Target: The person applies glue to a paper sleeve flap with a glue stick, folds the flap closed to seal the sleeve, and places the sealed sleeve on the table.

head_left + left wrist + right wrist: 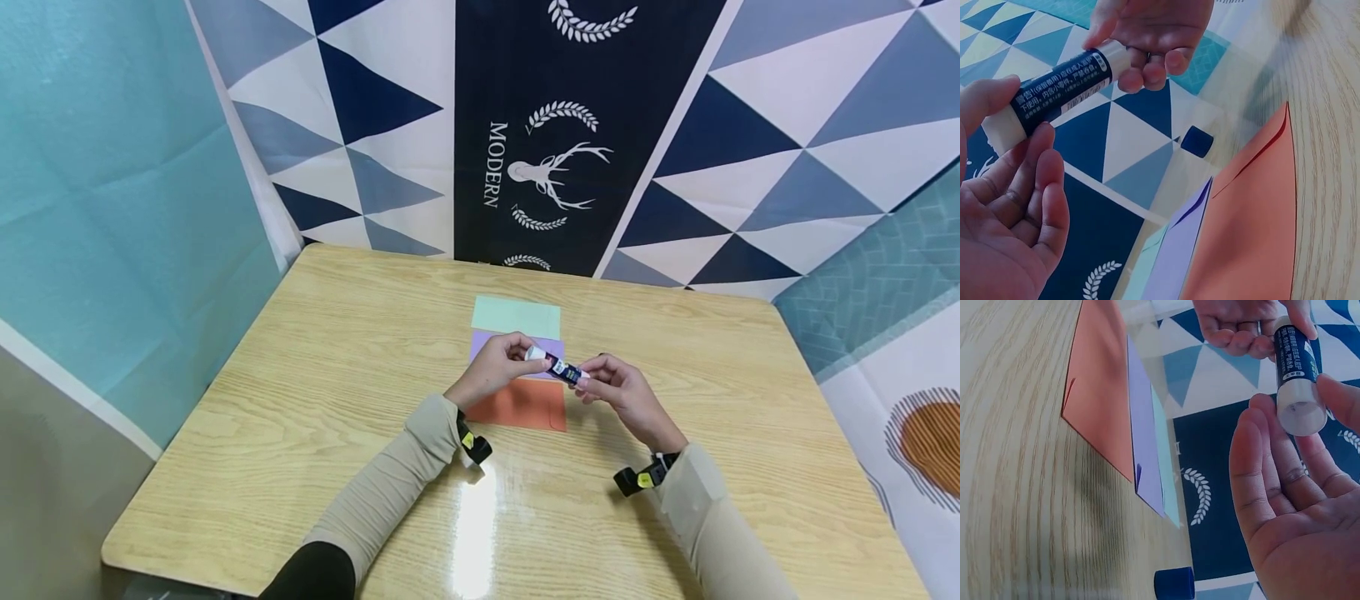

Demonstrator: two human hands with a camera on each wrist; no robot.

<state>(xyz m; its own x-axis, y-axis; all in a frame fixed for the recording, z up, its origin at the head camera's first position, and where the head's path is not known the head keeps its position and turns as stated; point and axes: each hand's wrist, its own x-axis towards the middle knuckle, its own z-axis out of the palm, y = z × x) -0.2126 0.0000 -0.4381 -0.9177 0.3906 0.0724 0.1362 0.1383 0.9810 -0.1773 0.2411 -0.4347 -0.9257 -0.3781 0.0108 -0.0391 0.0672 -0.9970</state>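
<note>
Both hands hold a glue stick (564, 367) with a dark blue label and white ends, tilted above the envelopes. My left hand (497, 367) pinches one white end between thumb and fingers. At the other end, the thumb and fingertips of my right hand (626, 396) grip the tube. The right wrist view shows the round white end of the glue stick (1302, 415) at my right fingers. A dark blue cap (1197, 141) stands on the table beyond the envelopes in the left wrist view; the right hand hides it in the head view.
Three envelopes lie in an overlapping column: mint green (517, 315) farthest, purple (480, 342) in the middle, orange (525, 406) nearest. The wooden table (360, 333) meets a patterned cloth (405, 50) at its far edge.
</note>
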